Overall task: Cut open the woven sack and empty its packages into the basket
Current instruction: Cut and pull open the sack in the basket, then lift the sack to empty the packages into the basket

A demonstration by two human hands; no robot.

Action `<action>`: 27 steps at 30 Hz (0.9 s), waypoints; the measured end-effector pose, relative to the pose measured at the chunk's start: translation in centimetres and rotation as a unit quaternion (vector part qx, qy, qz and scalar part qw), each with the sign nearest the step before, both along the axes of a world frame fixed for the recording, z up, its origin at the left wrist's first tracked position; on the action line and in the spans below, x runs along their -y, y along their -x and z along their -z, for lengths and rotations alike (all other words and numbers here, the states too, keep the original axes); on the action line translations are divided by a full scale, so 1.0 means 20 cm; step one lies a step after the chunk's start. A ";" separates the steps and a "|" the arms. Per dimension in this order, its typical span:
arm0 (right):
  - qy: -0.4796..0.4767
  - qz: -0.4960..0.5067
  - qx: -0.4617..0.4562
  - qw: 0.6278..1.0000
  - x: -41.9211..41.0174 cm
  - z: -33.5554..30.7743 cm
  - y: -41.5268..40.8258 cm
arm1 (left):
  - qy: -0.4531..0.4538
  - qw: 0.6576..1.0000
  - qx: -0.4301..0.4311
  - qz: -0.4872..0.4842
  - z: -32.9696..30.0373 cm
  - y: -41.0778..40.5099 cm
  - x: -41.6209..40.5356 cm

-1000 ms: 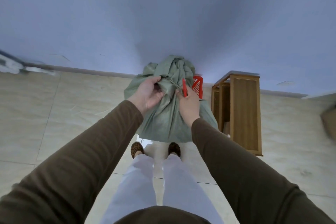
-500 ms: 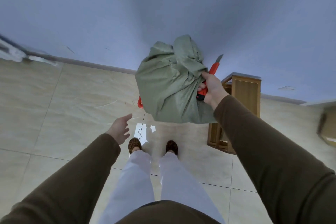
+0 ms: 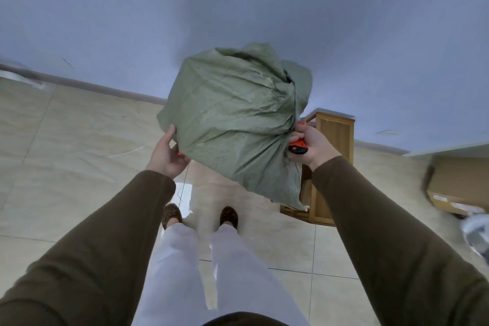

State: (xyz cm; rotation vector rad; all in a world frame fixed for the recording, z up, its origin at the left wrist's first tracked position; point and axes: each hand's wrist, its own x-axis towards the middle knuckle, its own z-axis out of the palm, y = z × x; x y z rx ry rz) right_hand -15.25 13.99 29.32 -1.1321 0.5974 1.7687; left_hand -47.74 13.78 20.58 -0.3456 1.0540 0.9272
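A bulging green woven sack (image 3: 232,116) is held up in the air in front of me, turned on its side with its gathered neck to the right. My right hand (image 3: 308,144) grips that neck together with a red utility knife (image 3: 297,146). My left hand (image 3: 168,153) presses against the sack's lower left corner from below. Only a sliver of the red basket (image 3: 180,153) shows by my left fingers; the sack hides the rest.
A wooden cabinet (image 3: 334,140) stands on the tiled floor right of the sack. A cardboard box (image 3: 460,185) lies at the far right, with a pale object in front of it. The wall's baseboard (image 3: 79,85) runs behind. My feet are below the sack.
The sack has been lifted off the basket, raised and turned sideways. My left hand let go of the neck, dropped away, then came back up under the sack's corner.
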 end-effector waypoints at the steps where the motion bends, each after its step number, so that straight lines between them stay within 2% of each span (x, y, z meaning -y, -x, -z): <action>1: 0.004 0.001 -0.004 1.000 0.00 0.01 -0.01 | 0.005 0.999 -0.038 0.039 0.02 0.01 -0.02; 4: 0.011 -0.008 -0.020 1.000 0.01 0.03 -0.04 | -0.010 0.989 -0.090 0.115 0.03 0.05 -0.03; 8: 0.010 -0.039 -0.027 0.999 0.04 0.00 -0.04 | -0.043 0.988 -0.087 0.116 0.01 0.09 -0.05; 10: 0.009 -0.040 -0.031 0.999 0.07 -0.02 -0.03 | -0.040 0.989 -0.103 0.096 0.04 0.07 -0.07; 14: -0.004 -0.018 -0.085 0.996 0.15 -0.04 -0.03 | -0.045 0.999 -0.008 -0.018 0.09 0.04 -0.08; 16: -0.015 -0.030 -0.095 0.995 0.16 -0.04 -0.04 | -0.051 0.997 -0.018 -0.055 0.08 0.05 -0.12; 19: -0.011 -0.043 -0.070 0.997 0.14 -0.03 -0.08 | -0.082 0.994 -0.047 -0.062 0.05 0.07 -0.24; 23: 0.001 -0.044 -0.035 0.998 0.12 0.01 -0.13 | -0.095 0.994 -0.048 0.016 0.01 0.09 -0.34; 27: -0.012 -0.091 -0.016 0.996 0.15 0.01 -0.17 | -0.088 0.987 -0.067 0.119 0.01 0.11 -0.45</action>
